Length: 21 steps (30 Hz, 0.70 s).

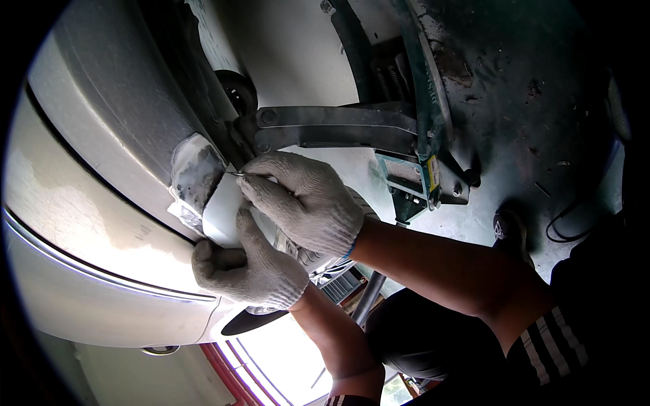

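Observation:
My right hand [301,199], in a pale knit glove, pinches a thin metal tool [235,174] between thumb and forefinger; most of it is hidden. Its tip is at the edge of a rough, grey-smeared patch [196,177] with white borders, on the lower edge of a silver-grey car body [125,128]. Beside the patch is a smooth white piece [222,211] with a curved face. My left hand [250,267], gloved alike, is below the right one with its fingers curled. Its thumb lies along the white piece's edge; whatever its fingers close on is hidden.
A floor jack [338,127] with dark steel arms and a green frame [406,176] stands beyond my hands. Part of a tyre [311,258] shows behind my wrists. A shoe [509,230] and a dark cable [562,227] are on the worn green floor [501,135].

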Motion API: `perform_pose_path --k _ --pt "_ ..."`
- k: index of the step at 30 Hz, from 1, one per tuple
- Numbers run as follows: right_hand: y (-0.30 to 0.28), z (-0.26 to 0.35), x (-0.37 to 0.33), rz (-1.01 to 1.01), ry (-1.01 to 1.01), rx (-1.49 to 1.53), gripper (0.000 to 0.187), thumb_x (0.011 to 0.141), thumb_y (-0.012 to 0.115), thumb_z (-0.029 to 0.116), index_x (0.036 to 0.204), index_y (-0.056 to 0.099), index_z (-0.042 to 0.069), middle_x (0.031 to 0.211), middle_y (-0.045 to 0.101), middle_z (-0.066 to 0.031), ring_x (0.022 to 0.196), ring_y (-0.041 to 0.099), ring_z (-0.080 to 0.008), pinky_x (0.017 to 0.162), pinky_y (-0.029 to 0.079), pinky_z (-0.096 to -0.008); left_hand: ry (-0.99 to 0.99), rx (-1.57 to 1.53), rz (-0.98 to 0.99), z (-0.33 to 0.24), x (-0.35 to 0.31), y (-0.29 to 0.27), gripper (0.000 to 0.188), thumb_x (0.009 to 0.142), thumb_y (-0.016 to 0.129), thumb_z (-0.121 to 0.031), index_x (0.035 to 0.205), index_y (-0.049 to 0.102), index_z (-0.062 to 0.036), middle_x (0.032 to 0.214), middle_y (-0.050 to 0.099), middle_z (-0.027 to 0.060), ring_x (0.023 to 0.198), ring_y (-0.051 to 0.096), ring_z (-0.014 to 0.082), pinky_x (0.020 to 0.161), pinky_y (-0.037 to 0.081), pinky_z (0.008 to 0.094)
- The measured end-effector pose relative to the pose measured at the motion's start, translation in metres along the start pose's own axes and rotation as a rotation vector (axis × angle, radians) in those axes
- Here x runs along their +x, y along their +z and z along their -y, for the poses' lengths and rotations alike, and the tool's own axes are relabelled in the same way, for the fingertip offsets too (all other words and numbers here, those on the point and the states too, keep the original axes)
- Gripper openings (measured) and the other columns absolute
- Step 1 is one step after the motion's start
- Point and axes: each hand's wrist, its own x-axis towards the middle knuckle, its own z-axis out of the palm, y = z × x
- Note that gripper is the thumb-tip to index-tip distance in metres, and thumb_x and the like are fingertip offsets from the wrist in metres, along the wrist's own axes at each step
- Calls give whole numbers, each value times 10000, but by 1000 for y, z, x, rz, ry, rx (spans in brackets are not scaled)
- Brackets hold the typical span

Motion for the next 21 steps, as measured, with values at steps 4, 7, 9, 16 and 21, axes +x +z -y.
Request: perform_pose_path --k 4,7,9,16,21 --pt "2 -1 -1 -20 7 8 192 1075 630 138 1211 681 14 1038 735 -110 920 740 -140 769 621 -271 24 33 -9 2 0 -1 637 774 914 -130 1229 510 63 1102 574 139 960 662 216 813 640 284" --pt "7 -3 -2 -92 -14 86 151 1043 663 144 1128 690 22 957 715 -131 855 714 -200 738 577 -329 10 19 -5 3 0 -1 658 765 927 -154 1229 512 60 1079 579 129 946 659 211 804 636 282" --pt "9 -3 -2 -119 -26 111 137 1025 683 147 1089 692 27 913 703 -139 821 698 -228 720 554 -358 16 14 -5 2 0 -1 662 763 930 -163 1228 514 57 1077 580 128 945 658 208 804 636 279" --pt "11 -2 -1 -122 -49 96 113 1026 675 138 1053 676 29 901 695 -139 806 700 -239 704 555 -370 5 18 -10 1 0 -1 656 769 929 -171 1228 516 51 1083 582 127 954 663 204 810 636 272" --pt "5 3 4 -37 -53 -107 113 1027 652 149 1017 650 37 818 680 -145 726 705 -265 639 556 -400 21 18 -1 7 1 -3 665 774 932 -175 1238 509 44 1105 580 127 978 669 214 853 645 283"
